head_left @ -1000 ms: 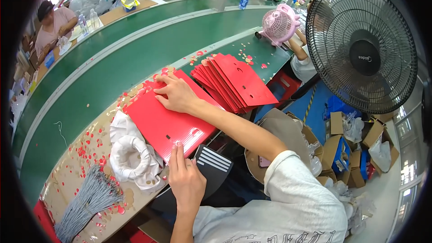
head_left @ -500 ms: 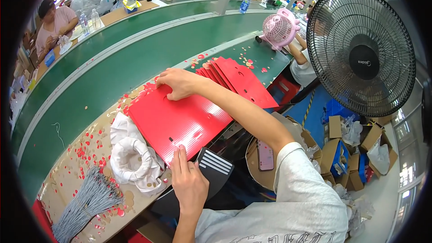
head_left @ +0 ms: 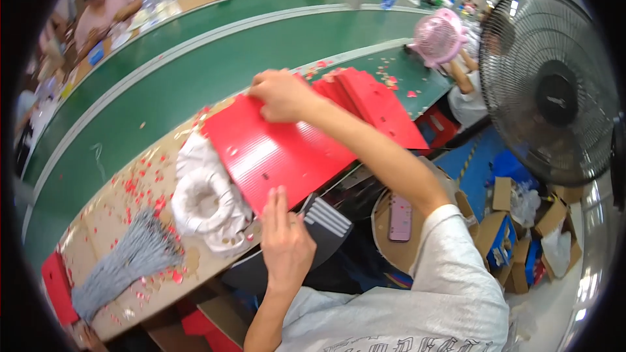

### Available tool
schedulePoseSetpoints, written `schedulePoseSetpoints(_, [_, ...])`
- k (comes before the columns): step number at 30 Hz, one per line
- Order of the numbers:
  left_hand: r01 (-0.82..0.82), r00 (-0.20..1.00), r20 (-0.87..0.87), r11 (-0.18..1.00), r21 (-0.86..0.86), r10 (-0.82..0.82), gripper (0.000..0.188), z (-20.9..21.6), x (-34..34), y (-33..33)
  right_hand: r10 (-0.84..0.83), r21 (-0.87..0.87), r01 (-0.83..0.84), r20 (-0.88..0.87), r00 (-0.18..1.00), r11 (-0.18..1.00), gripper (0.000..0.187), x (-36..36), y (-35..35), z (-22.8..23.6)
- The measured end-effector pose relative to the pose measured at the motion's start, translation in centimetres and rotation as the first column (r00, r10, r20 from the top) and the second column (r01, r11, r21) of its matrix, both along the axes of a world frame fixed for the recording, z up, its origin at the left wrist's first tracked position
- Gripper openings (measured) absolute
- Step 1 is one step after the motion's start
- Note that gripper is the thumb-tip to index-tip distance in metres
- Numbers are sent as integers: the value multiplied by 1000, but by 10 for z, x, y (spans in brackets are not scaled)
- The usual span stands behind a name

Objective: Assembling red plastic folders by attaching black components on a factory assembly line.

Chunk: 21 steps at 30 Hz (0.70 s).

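Observation:
A red corrugated plastic sheet (head_left: 277, 153) lies at the front of the workbench, with a small slot and holes near its near edge. My right hand (head_left: 280, 94) reaches across to its far edge, fingers curled over it. Stretched fingers of my left hand (head_left: 285, 241) rest at the sheet's near left corner. Beyond my right forearm stands a fanned stack of similar red sheets (head_left: 385, 111). Left of the sheet lies a bunched white cloth (head_left: 208, 205) with a ring-shaped roll. A bundle of grey strings (head_left: 130, 264) lies farther left.
Small red and tan discs (head_left: 134, 186) litter the bench beside a green conveyor belt (head_left: 176, 85). A pink fan (head_left: 438, 38) and a large black fan (head_left: 554, 91) stand right. Cartons (head_left: 502, 241) and a phone (head_left: 400, 217) are at lower right. Other people sit across the belt.
The whole view has shifted, so bench and things appear farther right and a red piece shows at far left. My right hand's fingers look more curled at the sheet's far edge.

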<state>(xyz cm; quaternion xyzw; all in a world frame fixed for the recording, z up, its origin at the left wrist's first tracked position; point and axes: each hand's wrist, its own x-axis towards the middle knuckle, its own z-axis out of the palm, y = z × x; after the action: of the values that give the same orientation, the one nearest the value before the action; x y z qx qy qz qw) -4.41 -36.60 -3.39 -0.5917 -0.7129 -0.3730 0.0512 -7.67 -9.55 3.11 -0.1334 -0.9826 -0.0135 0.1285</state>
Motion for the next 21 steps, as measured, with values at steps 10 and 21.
schedulePoseSetpoints(10, [-32,999,27,998,50,30,11,-8,0,3,150,-105,-149,-1,989,983,40,-1,14,2])
schedulePoseSetpoints(21, [-17,999,41,997,81,13,15,-12,1,-2,75,-261,-94,-80,994,961,44,-3,6,14])
